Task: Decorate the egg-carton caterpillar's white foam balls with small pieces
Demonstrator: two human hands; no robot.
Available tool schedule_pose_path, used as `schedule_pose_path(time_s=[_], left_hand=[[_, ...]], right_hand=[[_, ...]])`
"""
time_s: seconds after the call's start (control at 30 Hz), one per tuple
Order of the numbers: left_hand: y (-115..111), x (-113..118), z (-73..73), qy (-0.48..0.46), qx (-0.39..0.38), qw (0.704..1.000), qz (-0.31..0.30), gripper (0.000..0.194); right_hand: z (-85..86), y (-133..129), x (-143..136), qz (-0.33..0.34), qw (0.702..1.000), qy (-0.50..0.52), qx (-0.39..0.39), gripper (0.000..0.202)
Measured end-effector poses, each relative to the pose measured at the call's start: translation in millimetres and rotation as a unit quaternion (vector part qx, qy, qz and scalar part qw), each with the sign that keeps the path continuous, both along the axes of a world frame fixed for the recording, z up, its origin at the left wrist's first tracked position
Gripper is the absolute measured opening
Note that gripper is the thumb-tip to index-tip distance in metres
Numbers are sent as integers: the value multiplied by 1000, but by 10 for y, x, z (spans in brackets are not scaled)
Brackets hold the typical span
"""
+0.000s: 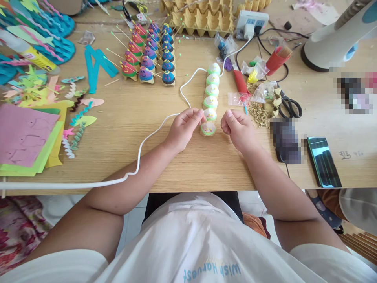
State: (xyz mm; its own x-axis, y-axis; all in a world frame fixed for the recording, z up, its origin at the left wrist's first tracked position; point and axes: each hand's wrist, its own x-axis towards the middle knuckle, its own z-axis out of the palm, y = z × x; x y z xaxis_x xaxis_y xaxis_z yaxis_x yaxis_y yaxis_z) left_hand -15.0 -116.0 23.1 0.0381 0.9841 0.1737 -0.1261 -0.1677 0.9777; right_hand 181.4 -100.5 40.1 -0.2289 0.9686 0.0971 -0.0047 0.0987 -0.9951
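Observation:
A row of egg-carton cups [210, 103], covered in white and light green with small coloured dots, runs away from me in front of my chest. My left hand [188, 124] is at the left side of the near cups, thumb and forefinger pinched together close against them. What lies in that pinch, if anything, is too small to make out. Just right of the row, my right hand [238, 127] has its fingers curled and the thumb pressed on the forefinger. Its contents are hidden too. A white cable [144, 143] passes by my left forearm.
Painted egg-carton rows [147, 53] with thin sticks stand at the back, before bare egg cartons [203, 17]. Paper sheets [29, 137] and cutouts lie left. On the right are scissors [290, 104], a red-handled tool [240, 80], a power strip [252, 19] and a phone [324, 162].

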Motion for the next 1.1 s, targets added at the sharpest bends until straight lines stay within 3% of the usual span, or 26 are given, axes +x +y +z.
schedule_pose_path(time_s=[0.37,0.63,0.77,0.9,1.1], left_hand=[[-6,-14,6,40,10,999,-5,54],[-83,29,107,76,53,995,-27,55],[-104,48,125,73,60,995,-41,52],[-115,70,133,74,60,995,-35,56],[-134,87,149,78,50,995,-32,62]], right_hand=[[-51,-40,-9,-17,997,-21,69,48],[-20,-140,-23,-35,964,-142,220,33],[-2,-167,-31,-27,952,-161,260,23],[25,-193,-35,-26,949,-168,265,19],[106,-235,-47,-27,964,-166,205,25]])
